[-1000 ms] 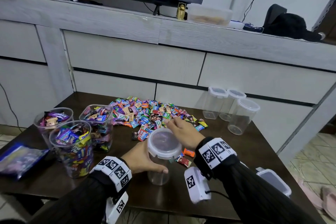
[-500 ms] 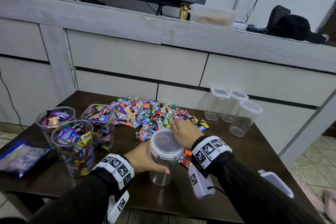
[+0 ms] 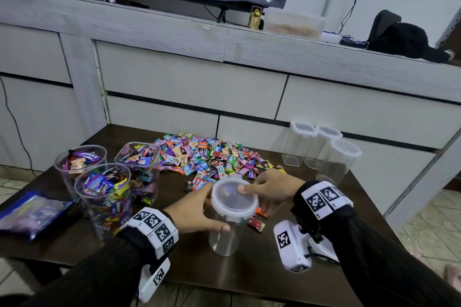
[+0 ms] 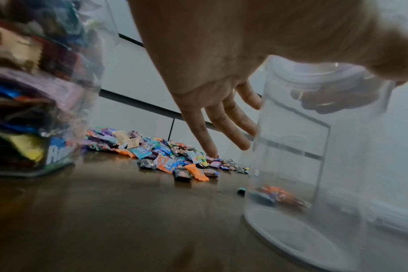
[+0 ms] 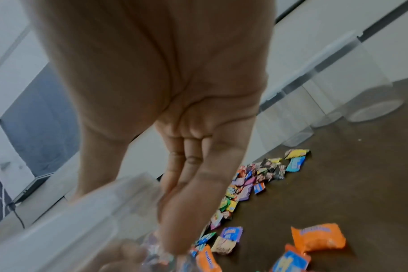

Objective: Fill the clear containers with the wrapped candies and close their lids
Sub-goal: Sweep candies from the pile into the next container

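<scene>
Three open jars (image 3: 104,192) full of sweets stand at the left of a dark wooden table (image 3: 262,269), before grey drawer fronts (image 3: 189,82). Loose candies (image 3: 212,157) lie in a pile at its middle. Nearer, the left hand (image 3: 194,212) curls round a clear jar (image 3: 224,239), which seems empty, and the right hand (image 3: 272,189) pinches its lid (image 3: 234,199).

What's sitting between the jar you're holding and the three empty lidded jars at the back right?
The right hand, and a few loose candies beside the held jar; the rest is bare table, per the head view.
</scene>
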`<action>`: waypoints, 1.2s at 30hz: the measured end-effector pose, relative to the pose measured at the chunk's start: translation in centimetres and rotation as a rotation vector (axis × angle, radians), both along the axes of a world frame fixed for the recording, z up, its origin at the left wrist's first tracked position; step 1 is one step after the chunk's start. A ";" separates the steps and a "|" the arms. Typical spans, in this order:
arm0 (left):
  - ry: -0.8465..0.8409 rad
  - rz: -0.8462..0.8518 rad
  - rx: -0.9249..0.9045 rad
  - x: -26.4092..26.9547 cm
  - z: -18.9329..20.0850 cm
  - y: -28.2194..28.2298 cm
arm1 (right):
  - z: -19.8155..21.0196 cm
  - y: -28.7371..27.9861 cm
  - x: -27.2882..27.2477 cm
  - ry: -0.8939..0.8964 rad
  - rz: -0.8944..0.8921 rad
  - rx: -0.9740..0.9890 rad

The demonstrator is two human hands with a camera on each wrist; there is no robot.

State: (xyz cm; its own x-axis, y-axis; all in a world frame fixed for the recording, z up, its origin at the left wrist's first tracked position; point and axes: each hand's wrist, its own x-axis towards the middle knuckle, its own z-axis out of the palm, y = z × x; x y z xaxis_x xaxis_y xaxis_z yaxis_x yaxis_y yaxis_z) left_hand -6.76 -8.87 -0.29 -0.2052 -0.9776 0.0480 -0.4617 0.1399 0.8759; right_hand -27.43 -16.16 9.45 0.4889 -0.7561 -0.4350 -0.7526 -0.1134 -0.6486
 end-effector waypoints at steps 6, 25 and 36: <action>0.092 -0.054 -0.080 -1.2 1.0 0.4 | -0.9 1.0 2.0 -0.214 -0.067 0.019; 0.201 -0.057 0.018 -1.8 -0.3 -0.1 | -2.6 0.1 4.0 0.117 -0.057 -0.513; 0.143 -0.039 0.012 -1.9 -0.3 -0.5 | -1.8 -0.3 2.9 0.169 -0.089 -0.721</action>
State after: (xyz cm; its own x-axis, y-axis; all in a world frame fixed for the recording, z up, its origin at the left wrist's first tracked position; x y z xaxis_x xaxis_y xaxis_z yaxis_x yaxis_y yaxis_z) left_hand -8.62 -9.40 -0.63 -0.2350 -0.9697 0.0674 -0.3264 0.1440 0.9342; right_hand -24.50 -16.49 7.61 0.3826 -0.9161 0.1203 -0.8619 -0.4008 -0.3106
